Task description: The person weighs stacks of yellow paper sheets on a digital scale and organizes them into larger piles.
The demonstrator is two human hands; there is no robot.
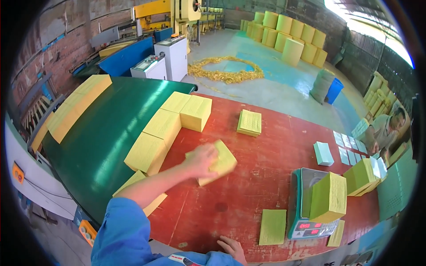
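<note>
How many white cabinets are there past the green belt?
2. They stand side by side just beyond the belt's far edge: a lower cabinet on the left and a taller cabinet on the right. Others could be hidden behind the machinery.

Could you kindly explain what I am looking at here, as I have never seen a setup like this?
There is no robot here: a person in blue sleeves is working with bare hands. The single picture comes from a fisheye camera worn on the head, looking down, so straight edges bend toward the rim. The left hand, slightly blurred, grips a yellow stack over the red table. The right hand is at the table's near edge and appears to hold nothing. On the table's right side, a digital scale carries another yellowish block. More yellow blocks line the left side, beside a green surface. Another person is at the far right.
</note>
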